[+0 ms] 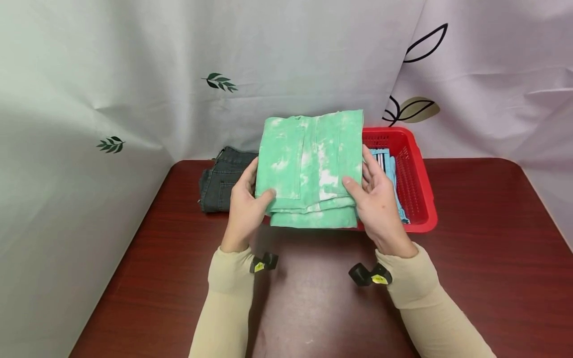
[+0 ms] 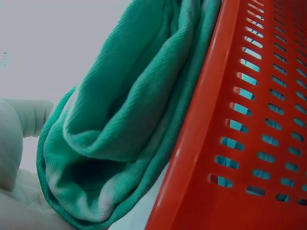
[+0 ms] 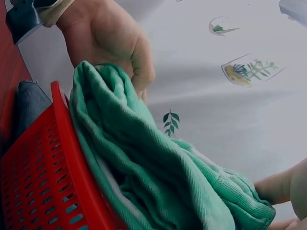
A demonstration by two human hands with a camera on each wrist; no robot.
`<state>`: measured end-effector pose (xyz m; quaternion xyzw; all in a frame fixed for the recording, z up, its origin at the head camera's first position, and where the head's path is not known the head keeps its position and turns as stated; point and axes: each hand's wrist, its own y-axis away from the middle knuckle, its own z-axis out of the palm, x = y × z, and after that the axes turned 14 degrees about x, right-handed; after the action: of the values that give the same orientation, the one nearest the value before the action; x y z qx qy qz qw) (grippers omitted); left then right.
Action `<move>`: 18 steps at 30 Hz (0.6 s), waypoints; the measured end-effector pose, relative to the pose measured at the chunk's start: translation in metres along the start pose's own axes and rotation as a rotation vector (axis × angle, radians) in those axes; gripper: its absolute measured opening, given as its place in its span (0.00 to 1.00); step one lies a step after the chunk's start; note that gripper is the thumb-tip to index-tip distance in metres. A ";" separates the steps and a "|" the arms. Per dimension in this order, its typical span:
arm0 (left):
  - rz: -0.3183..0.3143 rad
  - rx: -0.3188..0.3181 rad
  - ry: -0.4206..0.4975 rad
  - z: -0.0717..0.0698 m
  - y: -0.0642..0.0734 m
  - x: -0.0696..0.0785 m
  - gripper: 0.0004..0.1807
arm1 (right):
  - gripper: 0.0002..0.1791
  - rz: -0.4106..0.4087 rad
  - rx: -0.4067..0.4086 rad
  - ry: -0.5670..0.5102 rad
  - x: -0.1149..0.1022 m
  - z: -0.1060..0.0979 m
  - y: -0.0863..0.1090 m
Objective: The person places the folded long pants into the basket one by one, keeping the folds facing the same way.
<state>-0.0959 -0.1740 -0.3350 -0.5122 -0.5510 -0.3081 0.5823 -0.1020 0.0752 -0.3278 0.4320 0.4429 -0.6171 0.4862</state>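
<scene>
A folded green garment with white tie-dye blotches [image 1: 309, 154], thick with several layers, is held up by both hands over the red basket [image 1: 421, 199]. My left hand [image 1: 245, 209] grips its left edge, thumb on top and fingers beneath. On the right edge my right hand [image 1: 378, 201] grips it the same way. In the left wrist view the garment's rolled layers [image 2: 120, 110] lie close against the basket's rim [image 2: 192, 129]. The right wrist view shows the garment [image 3: 158, 158] just above the basket wall [image 3: 43, 177]. Much of the basket is hidden behind the cloth.
Light blue folded clothing with a striped band [image 1: 388, 171] lies inside the basket. Left of the basket, dark grey folded jeans [image 1: 224, 181] rest on the dark red wooden table [image 1: 156, 278]. A pale curtain with leaf prints [image 1: 286, 59] hangs behind the table.
</scene>
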 end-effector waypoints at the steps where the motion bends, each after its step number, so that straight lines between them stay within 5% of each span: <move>1: -0.006 -0.001 -0.004 0.001 -0.001 0.000 0.40 | 0.42 0.001 -0.003 0.004 0.000 0.000 0.000; 18: -0.054 -0.010 -0.073 0.008 -0.009 -0.009 0.39 | 0.49 0.017 -0.054 0.100 0.003 -0.001 -0.005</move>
<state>-0.1086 -0.1707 -0.3427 -0.5112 -0.5839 -0.3075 0.5506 -0.1076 0.0764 -0.3301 0.4528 0.4796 -0.5784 0.4801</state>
